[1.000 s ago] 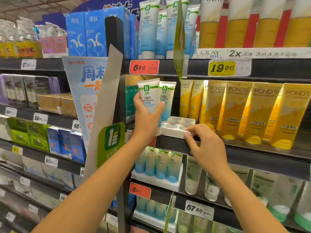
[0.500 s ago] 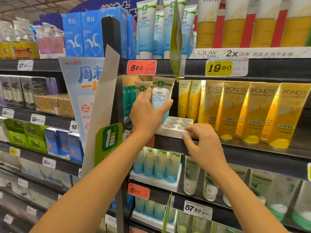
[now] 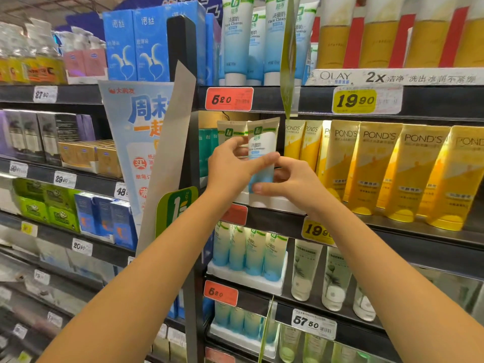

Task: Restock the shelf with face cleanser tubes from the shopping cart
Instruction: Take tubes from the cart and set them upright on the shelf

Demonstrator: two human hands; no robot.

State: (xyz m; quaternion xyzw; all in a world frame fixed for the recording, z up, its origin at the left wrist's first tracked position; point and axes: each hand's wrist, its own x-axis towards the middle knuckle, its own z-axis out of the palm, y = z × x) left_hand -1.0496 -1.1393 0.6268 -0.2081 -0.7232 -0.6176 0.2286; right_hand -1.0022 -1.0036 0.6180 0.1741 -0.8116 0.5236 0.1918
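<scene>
Found left hand [image 3: 230, 166] directly above the white tray [image 3: 275, 203], clamped on the front tube [image 3: 263, 145], with thumb laid across its face and fingers wrapped behind. Found right hand [image 3: 293, 179] over the tray's right half, fingers curled onto the same tube's blue lower part, one fingertip pressed across it. Recorded front tube upright, cap end down at the tray's front edge; could not determine whether seated in a pocket. Recorded rear tube [image 3: 230, 132] standing just behind and left of it, over the tray's left end, partly covered by left fingers; contact with them not determinable. Logged yellow POND'S tubes [image 3: 377, 169] in a row just right of the tray, red price tag [image 3: 229, 99] above the tray, and a row of like tubes [image 3: 248, 252] one level below the tray.
</scene>
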